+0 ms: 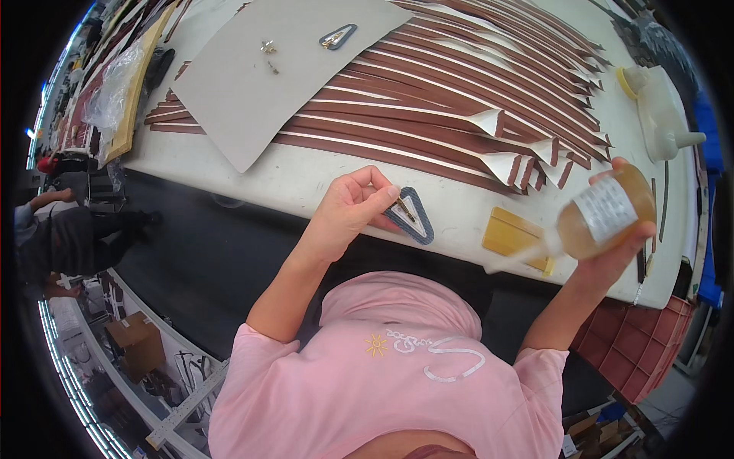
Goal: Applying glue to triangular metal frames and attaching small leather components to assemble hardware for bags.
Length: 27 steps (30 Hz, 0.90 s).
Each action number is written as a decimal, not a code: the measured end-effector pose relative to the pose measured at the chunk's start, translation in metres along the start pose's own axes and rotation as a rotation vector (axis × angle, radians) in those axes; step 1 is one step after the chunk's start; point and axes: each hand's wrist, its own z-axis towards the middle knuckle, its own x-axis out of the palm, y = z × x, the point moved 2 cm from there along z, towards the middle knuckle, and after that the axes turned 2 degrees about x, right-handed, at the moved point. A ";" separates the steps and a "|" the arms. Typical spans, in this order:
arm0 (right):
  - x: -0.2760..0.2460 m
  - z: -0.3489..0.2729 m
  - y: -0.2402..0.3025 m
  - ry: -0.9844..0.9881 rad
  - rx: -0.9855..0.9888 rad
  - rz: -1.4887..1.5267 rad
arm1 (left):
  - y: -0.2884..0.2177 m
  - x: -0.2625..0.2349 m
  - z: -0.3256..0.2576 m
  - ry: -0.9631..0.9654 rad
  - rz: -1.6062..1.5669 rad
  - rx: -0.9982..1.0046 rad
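Left hand (348, 206) pinching brass clip on triangular patch (410, 216); right hand (623, 245) clamped round amber bottle (604, 214), nozzle aimed eight o'clock, patch nine o'clock off it.

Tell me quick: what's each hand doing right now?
Left hand: closed, pinching a small metal clip on the triangular patch.
Right hand: closed around a tilted bottle of amber liquid.

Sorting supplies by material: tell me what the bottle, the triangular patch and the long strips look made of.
Bottle: translucent plastic, amber liquid showing through, paper label. Patch: probably woven fabric, dark matte edge around a pale centre, with a small metallic clip. Strips: likely leather or imitation, smooth brown faces, pale undersides at curled ends.
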 end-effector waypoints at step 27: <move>0.050 0.016 -0.019 0.096 -0.026 -0.048 | 0.011 0.012 0.003 -0.009 -0.043 -0.013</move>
